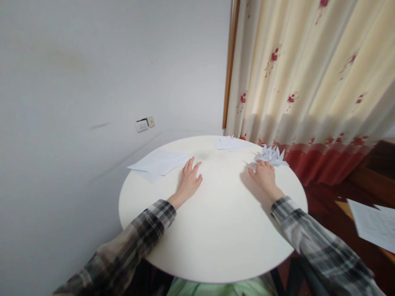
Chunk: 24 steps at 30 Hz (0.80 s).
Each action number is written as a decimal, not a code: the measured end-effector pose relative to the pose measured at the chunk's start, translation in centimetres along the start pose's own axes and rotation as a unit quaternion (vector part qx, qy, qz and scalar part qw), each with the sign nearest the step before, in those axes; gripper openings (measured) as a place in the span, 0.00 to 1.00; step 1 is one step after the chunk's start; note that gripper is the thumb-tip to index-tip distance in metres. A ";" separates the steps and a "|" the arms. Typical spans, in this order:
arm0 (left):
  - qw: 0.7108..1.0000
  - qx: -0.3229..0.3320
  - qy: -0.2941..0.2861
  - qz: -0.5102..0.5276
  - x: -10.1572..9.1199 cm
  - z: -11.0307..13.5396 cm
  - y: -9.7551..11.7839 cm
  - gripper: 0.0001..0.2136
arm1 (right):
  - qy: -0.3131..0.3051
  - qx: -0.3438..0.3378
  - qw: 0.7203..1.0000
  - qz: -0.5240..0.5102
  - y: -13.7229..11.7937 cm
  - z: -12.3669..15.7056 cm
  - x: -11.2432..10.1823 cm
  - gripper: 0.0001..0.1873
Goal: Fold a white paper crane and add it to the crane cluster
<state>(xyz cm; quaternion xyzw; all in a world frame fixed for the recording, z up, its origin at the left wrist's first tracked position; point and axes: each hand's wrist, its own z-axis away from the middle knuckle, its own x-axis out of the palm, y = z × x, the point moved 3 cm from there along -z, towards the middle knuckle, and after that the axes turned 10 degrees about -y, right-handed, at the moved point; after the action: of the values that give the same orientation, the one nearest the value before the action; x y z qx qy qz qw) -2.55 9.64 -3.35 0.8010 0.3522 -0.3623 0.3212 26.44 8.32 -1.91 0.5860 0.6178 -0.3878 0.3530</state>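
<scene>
My left hand (189, 180) lies flat on the round white table (216, 238), fingers stretched out and apart, holding nothing. It rests just right of a stack of flat white paper sheets (159, 163). My right hand (264, 175) reaches toward the table's right rim, fingers curled onto a pile of folded white paper shapes (271, 156); whether it grips one is hidden. Both arms wear plaid sleeves.
More white paper pieces (230, 143) lie at the table's far edge. A grey wall with a socket (144, 123) is behind, a cream curtain with red flowers (308, 82) to the right. Printed sheets (375, 224) rest on brown furniture at far right.
</scene>
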 end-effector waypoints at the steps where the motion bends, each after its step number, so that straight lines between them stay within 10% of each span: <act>1: 1.000 -0.001 0.001 0.022 0.1 -0.1 0.0 0.20 | 0.017 -0.022 0.999 -0.028 -0.4 0.0 0.0 0.17; 5: 0.981 -0.016 -0.024 0.190 1.3 -0.4 0.6 0.20 | 0.092 -0.143 0.963 -0.209 -3.1 0.3 -0.2 0.18; 9: 0.888 -0.095 -0.081 0.443 3.7 -1.1 1.4 0.25 | 0.090 -0.204 0.895 -0.386 -6.4 1.1 -0.6 0.16; 16: 0.796 -0.108 0.009 0.596 3.5 -2.7 2.5 0.26 | 0.100 -0.196 0.841 -0.494 -10.0 1.4 -1.7 0.13; 24: 0.859 -0.096 0.080 0.496 0.9 -3.2 3.9 0.20 | 0.144 -0.172 0.822 -0.524 -12.4 0.7 -2.5 0.11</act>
<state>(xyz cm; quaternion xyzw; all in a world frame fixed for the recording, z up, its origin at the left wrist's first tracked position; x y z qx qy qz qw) 2.14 10.23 -1.33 0.8610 -0.0341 -0.0544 0.5046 14.24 6.40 0.80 0.1527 0.9321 -0.3130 0.0991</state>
